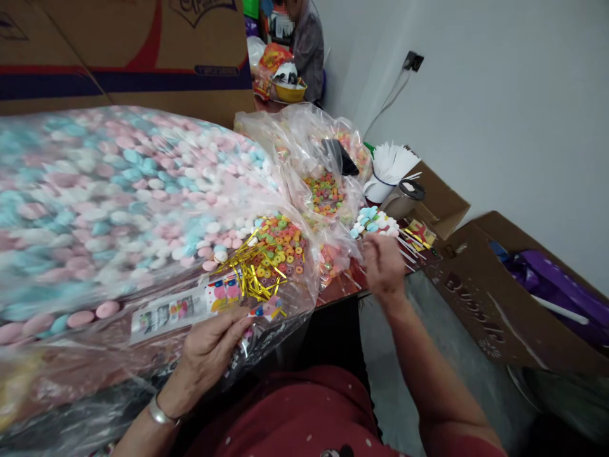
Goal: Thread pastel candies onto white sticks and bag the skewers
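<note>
One printed bag [266,309] is jutting from the left hand's [209,349] pinching fingers; the right hand [384,266] is hovering beside one marshmallow cluster [375,221], its grip impossible to tell.

On the right, a plain pale-grey wall [499,108] is fitted with a small black outlet [413,61], from which a thin white cable [375,118] is hung. Nearer, a smooth grey floor [454,352] is seen beside a reddish-brown table [330,294].
</note>
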Demonstrator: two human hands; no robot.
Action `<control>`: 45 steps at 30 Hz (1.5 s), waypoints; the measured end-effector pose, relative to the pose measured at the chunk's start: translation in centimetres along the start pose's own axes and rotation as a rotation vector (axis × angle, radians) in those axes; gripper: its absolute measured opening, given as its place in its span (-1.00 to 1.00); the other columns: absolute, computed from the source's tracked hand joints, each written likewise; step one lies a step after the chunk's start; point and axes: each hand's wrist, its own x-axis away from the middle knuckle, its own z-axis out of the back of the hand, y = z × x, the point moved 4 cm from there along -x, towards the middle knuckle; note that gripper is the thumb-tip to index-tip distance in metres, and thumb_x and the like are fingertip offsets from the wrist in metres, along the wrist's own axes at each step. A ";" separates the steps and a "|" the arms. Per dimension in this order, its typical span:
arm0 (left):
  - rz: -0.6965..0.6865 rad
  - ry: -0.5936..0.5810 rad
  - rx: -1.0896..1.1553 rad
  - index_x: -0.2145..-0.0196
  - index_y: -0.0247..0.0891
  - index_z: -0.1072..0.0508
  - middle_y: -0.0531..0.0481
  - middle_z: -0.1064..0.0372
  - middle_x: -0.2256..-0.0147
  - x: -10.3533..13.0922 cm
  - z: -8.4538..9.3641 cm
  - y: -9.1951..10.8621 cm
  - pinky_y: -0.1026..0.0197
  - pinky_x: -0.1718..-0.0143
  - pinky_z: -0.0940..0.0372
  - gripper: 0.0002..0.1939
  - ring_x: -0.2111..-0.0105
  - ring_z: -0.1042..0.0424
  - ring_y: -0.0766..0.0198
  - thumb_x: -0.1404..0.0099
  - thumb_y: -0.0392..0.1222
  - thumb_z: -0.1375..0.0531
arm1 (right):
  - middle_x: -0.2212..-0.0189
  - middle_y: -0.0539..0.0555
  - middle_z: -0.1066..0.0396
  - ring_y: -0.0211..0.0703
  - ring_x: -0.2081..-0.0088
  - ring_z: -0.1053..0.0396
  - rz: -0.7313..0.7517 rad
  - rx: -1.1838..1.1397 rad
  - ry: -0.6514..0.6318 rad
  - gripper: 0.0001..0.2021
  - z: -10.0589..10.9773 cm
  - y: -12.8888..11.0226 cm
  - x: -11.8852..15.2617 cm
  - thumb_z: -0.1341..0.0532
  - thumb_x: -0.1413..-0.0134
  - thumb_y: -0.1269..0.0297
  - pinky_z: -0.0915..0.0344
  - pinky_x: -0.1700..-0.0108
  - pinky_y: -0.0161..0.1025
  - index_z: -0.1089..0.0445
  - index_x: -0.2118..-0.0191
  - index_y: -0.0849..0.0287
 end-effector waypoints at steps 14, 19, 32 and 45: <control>0.189 0.040 -0.028 0.46 -0.22 -0.56 0.01 -0.54 0.48 1.5 1.7 -2.1 0.33 0.38 -0.40 -0.65 0.49 -0.49 0.24 -0.16 0.12 -0.21 | 0.30 0.23 -0.40 -0.02 0.24 -0.13 -0.198 0.715 -0.446 -0.66 0.6 12.8 -1.3 -0.01 -0.24 0.23 0.02 0.24 -0.16 -0.52 0.26 0.22; 0.199 0.046 -0.017 0.47 -0.22 -0.56 0.00 -0.54 0.50 1.3 2.0 -2.2 0.32 0.39 -0.40 -0.63 0.50 -0.49 0.24 -0.15 0.16 -0.21 | 0.32 0.23 -0.38 -0.02 0.27 -0.12 -0.157 0.725 -0.304 -0.63 0.9 13.0 -1.6 0.03 -0.25 0.25 0.03 0.26 -0.17 -0.51 0.26 0.25; 0.317 0.007 0.104 0.48 -0.23 -0.54 0.00 -0.52 0.48 0.7 2.0 -2.1 0.30 0.40 -0.36 -0.67 0.46 -0.46 0.23 -0.14 0.11 -0.24 | 0.38 0.17 -0.34 -0.11 0.32 -0.18 -0.033 0.820 -0.468 -0.69 1.9 10.6 -3.3 -0.01 -0.24 0.30 0.09 0.39 -0.23 -0.49 0.32 0.23; 0.289 -0.225 0.624 0.55 -0.30 -0.33 0.05 -0.34 0.57 -23.4 -15.2 7.3 0.29 0.42 -0.25 -0.86 0.53 -0.33 0.36 -0.09 -0.22 -0.20 | 0.38 0.17 -0.36 -0.15 0.36 -0.22 -0.047 0.808 -0.499 -0.70 2.7 9.4 -4.2 -0.01 -0.27 0.34 0.15 0.46 -0.23 -0.48 0.31 0.22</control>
